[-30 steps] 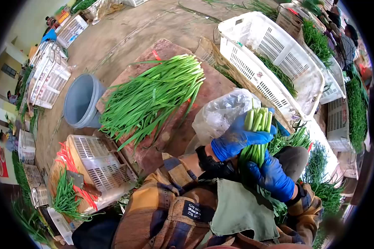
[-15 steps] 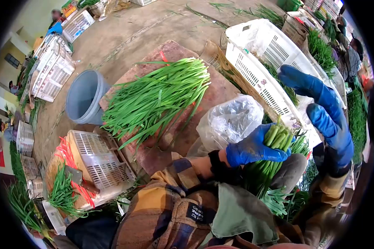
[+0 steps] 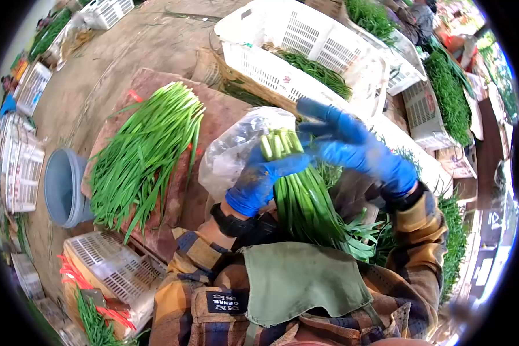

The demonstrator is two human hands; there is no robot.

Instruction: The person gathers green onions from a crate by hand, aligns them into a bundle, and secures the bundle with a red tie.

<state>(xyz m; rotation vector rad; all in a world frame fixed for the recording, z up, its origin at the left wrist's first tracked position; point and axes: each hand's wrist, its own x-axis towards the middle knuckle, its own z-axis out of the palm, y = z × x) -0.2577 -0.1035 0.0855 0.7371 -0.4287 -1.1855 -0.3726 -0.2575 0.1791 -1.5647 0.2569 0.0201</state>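
My left hand [image 3: 259,179], in a blue glove, is wrapped round a bunch of garlic chives [image 3: 308,202] just below its pale stem ends. The leaves hang down toward my lap. Beside the stem ends is my right hand [image 3: 357,147], also in a blue glove, with its fingers stretched out and a little blurred by motion. A clear plastic bag [image 3: 228,147] bulges behind my left hand. Left of it, a large pile of garlic chives [image 3: 150,153] lies on a reddish board [image 3: 219,106], pale ends toward the far side.
A grey bucket [image 3: 63,187] stands left of the board. Nearer me is an upturned white crate [image 3: 118,265] with red ties [image 3: 78,277] along its side. White crates [image 3: 259,66] with greens line the far right. An olive cloth [image 3: 305,282] hangs over my chest.
My right hand has come in from the right to the stem ends. My left hand still grips the bunch, now nearer the middle. The view has swung to the right.
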